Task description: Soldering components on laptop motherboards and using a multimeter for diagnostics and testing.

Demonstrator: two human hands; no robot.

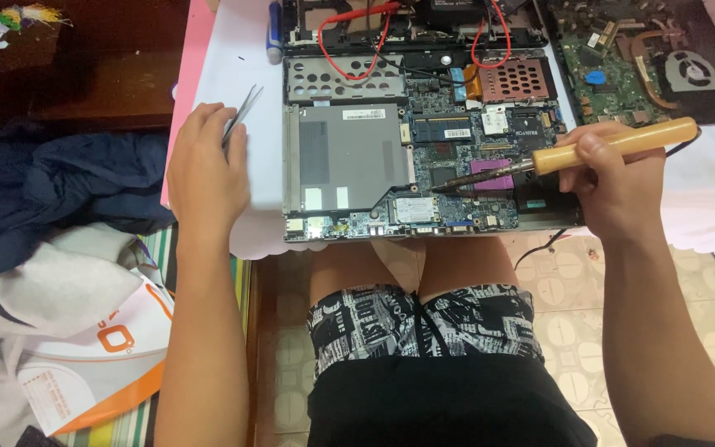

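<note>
White bench (250,50) carried an opened laptop board (424,157). R hand (610,186) had a closed grip on a wooden-handled soldering iron (573,153), tip down on the board. L hand (204,170), palm down w/ wrist straight, pinched tweezers (242,112).

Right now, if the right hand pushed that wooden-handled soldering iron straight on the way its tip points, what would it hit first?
The right hand holds the soldering iron pointing left, tip low over the circuit board. Going straight on, it would probably first meet the small white card by the grey metal cover, though depth is unclear.
</note>
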